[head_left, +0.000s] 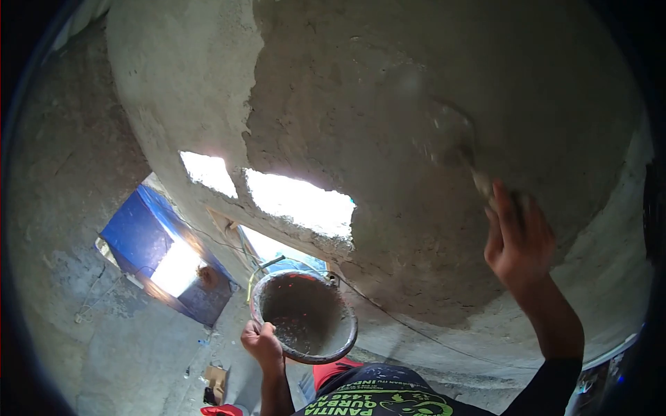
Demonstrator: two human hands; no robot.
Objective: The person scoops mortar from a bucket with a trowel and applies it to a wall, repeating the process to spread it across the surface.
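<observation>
My right hand [519,239] is closed round the handle of a trowel [454,135], its blade blurred by motion against the wall. A broad patch of dark, wet plaster [388,229] covers that part of the wall, with paler dry plaster [184,76] to its left. Low in the view, my left hand [262,341] grips the rim of a bucket [352,333]. The bucket is tilted toward me, and grey mortar [302,315] coats its inside and bottom.
Two bright rough-edged openings [300,202] pierce the wall, above a wooden-framed window [277,248]. A cable [395,315] runs along the wall below the wet patch. At left is a blue panel [135,222] beside a bright opening. A piece of cardboard [216,381] lies on the floor.
</observation>
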